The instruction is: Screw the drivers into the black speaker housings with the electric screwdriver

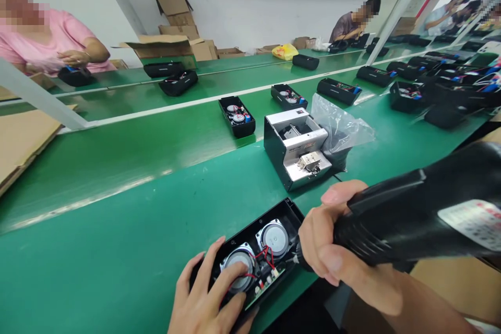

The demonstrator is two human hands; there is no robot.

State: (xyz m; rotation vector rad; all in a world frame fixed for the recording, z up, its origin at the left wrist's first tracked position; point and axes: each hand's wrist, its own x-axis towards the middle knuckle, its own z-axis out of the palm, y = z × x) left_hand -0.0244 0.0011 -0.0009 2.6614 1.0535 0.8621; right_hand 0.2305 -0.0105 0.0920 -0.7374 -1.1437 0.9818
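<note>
My right hand [332, 240] is wrapped round a black electric screwdriver [395, 214], which lies almost level. Its tip reaches into a black speaker housing [250, 229] on the green bench, beside a narrow circuit board [266, 287]. Inside the housing sit two round speaker drivers [275, 239] with red wires running between them. Spread over the near left end of the housing is my left hand [213, 292], fingers apart, one fingertip on the nearer driver. A silver and black screw feeder [299, 148] stands just beyond the housing. Whether a screw sits at the tip is too small to tell.
A clear plastic bag [340, 125] leans by the feeder. Open speaker housings [237, 116] stand along the green conveyor belt [156, 151], and several more crowd the right. Cardboard [29, 135] lies at the left. Co-workers sit across the belt, one in a pink shirt [74, 36].
</note>
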